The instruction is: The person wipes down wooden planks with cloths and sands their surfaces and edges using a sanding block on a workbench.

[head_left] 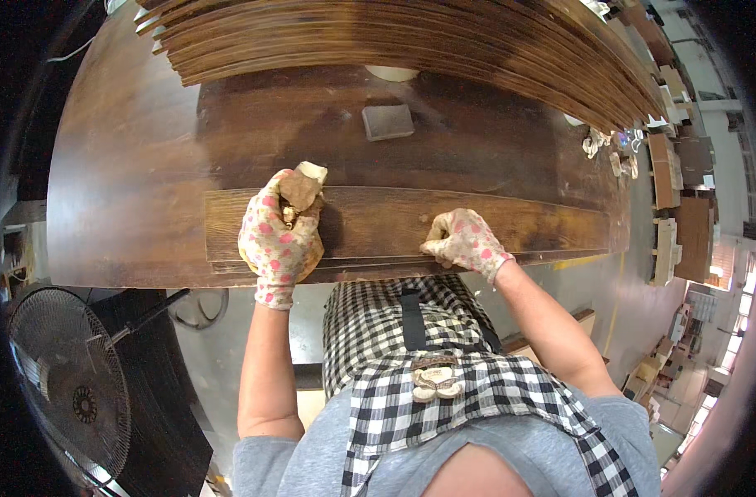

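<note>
A long brown wood-grain plank (378,217) lies across the near edge of the table (130,166), with the edge of another board showing under it. My left hand (272,236), in a white glove with pink spots, is closed around a crumpled, brown-stained rag (302,190) over the plank's left part. Farther right, my right hand (469,242), gloved alike, rests on the plank near its front edge. Its fingers are curled inward, and what they hold, if anything, is hidden.
A stack of similar planks (378,41) spans the table's far side. Before it lies a small grey block (388,122), with a pale round item (392,74) partly under the stack. Crumpled scraps (597,142) sit at the right. A black fan (72,389) stands lower left.
</note>
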Motion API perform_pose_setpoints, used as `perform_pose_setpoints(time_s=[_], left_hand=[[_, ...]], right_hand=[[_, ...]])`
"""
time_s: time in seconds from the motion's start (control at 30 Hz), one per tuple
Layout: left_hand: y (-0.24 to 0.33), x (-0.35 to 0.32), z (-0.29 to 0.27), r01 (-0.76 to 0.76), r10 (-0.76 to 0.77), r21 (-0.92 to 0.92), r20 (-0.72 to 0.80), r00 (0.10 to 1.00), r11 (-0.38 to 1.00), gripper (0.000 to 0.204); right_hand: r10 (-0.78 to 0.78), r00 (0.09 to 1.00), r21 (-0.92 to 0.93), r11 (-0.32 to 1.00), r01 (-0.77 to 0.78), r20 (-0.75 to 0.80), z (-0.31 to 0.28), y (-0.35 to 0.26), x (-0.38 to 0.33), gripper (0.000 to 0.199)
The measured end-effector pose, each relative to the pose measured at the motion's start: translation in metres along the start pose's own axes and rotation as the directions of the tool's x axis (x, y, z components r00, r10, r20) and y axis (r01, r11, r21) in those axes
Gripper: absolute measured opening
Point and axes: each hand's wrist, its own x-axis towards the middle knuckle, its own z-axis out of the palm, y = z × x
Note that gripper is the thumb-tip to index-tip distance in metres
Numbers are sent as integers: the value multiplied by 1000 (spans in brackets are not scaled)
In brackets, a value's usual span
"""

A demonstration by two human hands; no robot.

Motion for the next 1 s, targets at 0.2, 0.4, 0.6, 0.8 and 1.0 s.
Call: perform_pose_setpoints(time_s=[0.2, 0.4, 0.6, 0.8, 1.0], left_hand=[[-2, -2, 4, -8, 9, -27, 29, 1000, 1000, 52], [-6, 10, -20, 172, -178, -204, -12, 984, 964, 45], [-53, 28, -56, 241, -288, -295, -127, 949, 925, 47], [-43, 24, -48, 120, -111, 39, -177, 978, 992, 45], [-43, 19, -44, 40, -4, 196, -181, 983, 980, 45]], right_hand=[[42, 999, 67, 997, -43, 22, 5, -2, 2, 24], [169, 984, 140, 975, -174, 48, -5, 13, -7, 20], [-20, 1000, 25, 999, 20, -5, 8, -6, 0, 22], [-2, 1000, 67, 998, 0, 17, 8, -12, 0, 20], [161, 982, 126, 977, -173, 94, 3, -25, -2, 24]])
